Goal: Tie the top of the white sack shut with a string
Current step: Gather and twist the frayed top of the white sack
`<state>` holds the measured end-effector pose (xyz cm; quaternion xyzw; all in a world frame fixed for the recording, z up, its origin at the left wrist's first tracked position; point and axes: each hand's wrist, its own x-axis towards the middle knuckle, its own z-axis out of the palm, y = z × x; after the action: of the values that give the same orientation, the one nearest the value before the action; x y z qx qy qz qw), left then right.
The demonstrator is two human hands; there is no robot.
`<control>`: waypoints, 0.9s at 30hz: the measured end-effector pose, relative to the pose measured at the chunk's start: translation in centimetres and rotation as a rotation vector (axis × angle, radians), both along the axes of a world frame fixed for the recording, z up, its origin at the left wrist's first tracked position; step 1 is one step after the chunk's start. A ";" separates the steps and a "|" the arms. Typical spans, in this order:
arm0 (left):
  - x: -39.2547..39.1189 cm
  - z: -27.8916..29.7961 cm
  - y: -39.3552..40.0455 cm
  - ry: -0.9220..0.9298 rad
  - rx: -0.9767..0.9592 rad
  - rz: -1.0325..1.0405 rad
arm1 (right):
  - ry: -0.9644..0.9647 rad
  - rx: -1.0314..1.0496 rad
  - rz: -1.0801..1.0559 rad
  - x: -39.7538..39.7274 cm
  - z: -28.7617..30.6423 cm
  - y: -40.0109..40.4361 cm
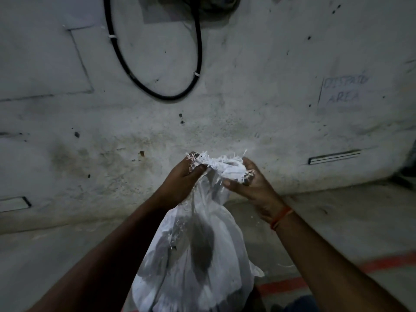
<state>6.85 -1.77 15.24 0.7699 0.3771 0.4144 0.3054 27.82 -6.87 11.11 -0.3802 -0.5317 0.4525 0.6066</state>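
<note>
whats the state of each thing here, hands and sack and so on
white sack: upright on the floor, top gathered, not yet tied
frayed sack top: bunched between both hands
left hand: grips the top
right hand: grips the top
black cable: looped on the wall

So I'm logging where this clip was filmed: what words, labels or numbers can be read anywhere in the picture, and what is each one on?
"DISPATC" over "AREA": faint writing on a pale sheet on the wall, right of the black cable; the first word's end is too faint to read.
White sack, gripped by the left hand and right hand: no print shows.
</note>
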 end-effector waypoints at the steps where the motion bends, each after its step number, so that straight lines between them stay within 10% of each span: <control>1: 0.2 0.0 -0.1 0.002 0.005 -0.013 | -0.032 0.061 0.075 -0.4 -0.2 0.1; 8: -0.9 0.9 -0.4 0.299 0.190 -0.116 | -0.093 0.224 -0.087 -0.7 0.8 1.2; 15: -1.6 0.7 0.4 0.002 -0.343 -0.300 | 0.028 0.217 -0.013 -0.5 0.9 2.0; 20: -1.1 -0.5 1.7 0.521 0.127 -0.102 | 0.023 0.234 -0.033 -0.4 0.8 2.2; 27: -0.3 -1.3 2.2 0.361 0.308 0.115 | 0.077 0.178 -0.119 -0.6 0.8 3.0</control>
<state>6.57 0.39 13.93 0.8461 0.4013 0.3394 0.0882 27.23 -3.88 11.92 -0.3381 -0.5228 0.3810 0.6836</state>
